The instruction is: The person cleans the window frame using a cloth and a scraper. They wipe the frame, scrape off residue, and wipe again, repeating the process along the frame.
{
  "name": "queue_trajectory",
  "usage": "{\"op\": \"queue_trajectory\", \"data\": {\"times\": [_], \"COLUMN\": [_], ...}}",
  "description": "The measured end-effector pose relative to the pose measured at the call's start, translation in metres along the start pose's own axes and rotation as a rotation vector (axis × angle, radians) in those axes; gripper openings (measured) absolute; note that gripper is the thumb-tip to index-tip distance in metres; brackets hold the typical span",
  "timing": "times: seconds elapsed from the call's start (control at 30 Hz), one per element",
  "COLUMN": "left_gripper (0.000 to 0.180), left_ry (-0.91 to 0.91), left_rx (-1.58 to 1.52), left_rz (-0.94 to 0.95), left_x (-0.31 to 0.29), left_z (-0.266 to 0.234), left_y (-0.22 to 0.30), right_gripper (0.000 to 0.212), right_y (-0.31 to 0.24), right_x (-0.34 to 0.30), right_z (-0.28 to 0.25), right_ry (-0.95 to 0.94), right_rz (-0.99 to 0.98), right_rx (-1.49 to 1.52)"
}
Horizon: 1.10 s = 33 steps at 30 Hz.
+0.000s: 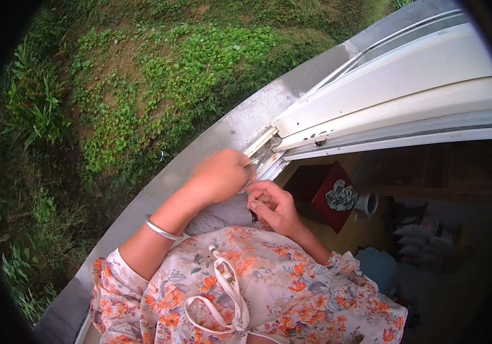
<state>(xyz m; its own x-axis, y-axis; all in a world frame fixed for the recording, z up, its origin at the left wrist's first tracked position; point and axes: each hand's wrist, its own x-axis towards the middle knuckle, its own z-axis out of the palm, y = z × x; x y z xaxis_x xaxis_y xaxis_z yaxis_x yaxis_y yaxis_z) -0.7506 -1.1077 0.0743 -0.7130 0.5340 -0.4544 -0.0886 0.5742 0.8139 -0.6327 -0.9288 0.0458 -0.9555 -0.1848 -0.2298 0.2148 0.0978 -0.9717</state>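
Observation:
My left hand, with a silver bangle on its wrist, is closed at the lower end of the white window frame. A thin pale sliver shows at its fingertips; its kind is unclear. Just right of it, my right hand is held with curled fingers, thumb near the fingertips. Whether anything small is pinched there cannot be made out. Dirt and dark specks mark the frame's corner and track beyond my hands. Grey fabric lies below my wrists, above my floral top.
White sliding window panels extend to the upper right. A concrete ledge curves along the outside, with green plants beyond. Indoors stand a red box, a white bucket, stacked sacks and a blue object.

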Motion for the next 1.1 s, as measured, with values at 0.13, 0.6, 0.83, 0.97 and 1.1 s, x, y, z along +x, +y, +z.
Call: {"op": "queue_trajectory", "data": {"times": [0.13, 0.6, 0.83, 0.97, 1.1], "left_gripper": [0.03, 0.025, 0.024, 0.027, 0.026], "left_ry": [0.044, -0.031, -0.025, 0.021, 0.061], "left_rx": [-0.285, -0.093, -0.174, -0.072, -0.007], "left_rz": [-0.007, -0.052, -0.092, -0.076, -0.091], "left_x": [0.006, 0.002, 0.011, 0.008, 0.007], "left_z": [0.007, 0.004, 0.008, 0.01, 0.013], "left_y": [-0.014, -0.007, -0.01, -0.004, -0.001], "right_gripper": [0.031, 0.031, 0.031, 0.03, 0.028], "right_y": [0.001, 0.002, 0.001, 0.004, 0.004], "right_x": [0.001, 0.002, 0.003, 0.004, 0.004], "right_z": [-0.002, -0.003, 0.001, -0.003, -0.003], "right_ry": [-0.025, -0.026, 0.008, -0.032, -0.027], "right_rz": [-0.015, -0.028, -0.029, -0.036, -0.044], "right_rx": [-0.031, -0.054, -0.055, -0.055, -0.066]}}
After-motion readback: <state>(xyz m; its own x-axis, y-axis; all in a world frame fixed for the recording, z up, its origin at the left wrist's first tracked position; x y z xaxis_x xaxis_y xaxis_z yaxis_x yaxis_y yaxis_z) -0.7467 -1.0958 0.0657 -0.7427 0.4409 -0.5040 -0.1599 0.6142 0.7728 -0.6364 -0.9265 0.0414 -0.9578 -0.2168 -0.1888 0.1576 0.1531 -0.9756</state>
